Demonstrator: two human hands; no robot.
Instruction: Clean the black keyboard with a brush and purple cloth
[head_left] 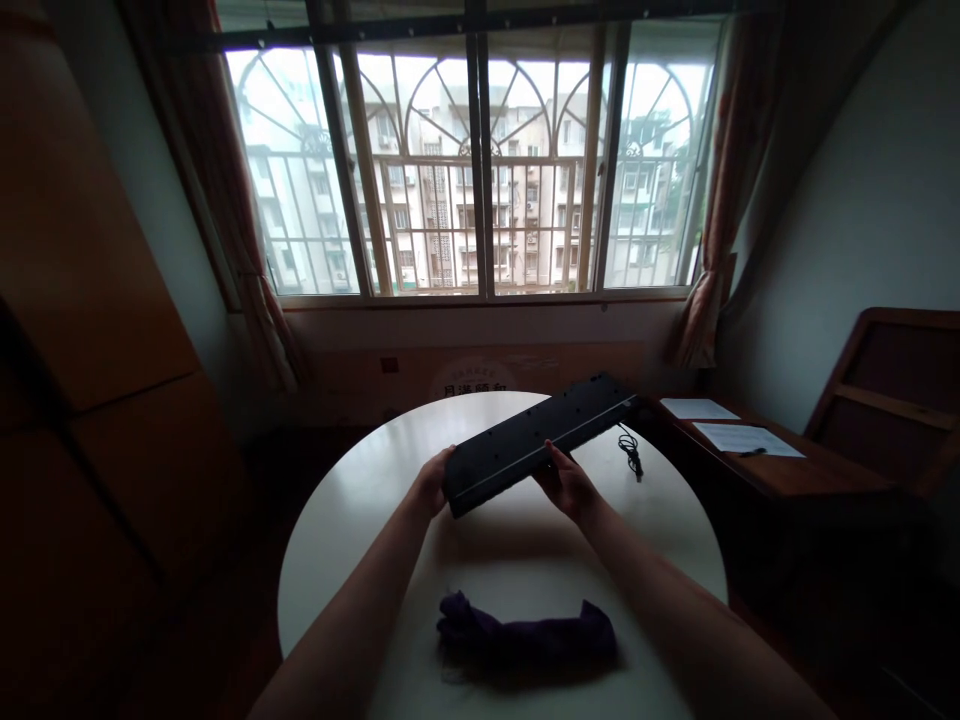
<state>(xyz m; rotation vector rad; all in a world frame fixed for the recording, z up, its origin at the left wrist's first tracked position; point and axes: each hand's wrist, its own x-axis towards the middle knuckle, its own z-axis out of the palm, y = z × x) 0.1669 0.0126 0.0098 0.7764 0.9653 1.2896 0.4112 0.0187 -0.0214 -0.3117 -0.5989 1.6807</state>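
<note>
Head cam: L hand [431,482], R hand [568,487] hold kybd [529,437], prob.

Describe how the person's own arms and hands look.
The left hand and right hand are bare, with no gloves. The left forearm and right forearm are uncovered: no sleeve, watch or bracelet shows. Too dim to tell about rings or small markings.

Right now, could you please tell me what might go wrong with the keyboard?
The keyboard might tip or slip, since the left hand holds one end and the right hand its lower edge, leaving the other end unsupported. Its bundled cable, loose near that end, could snag or knock the table.
</note>
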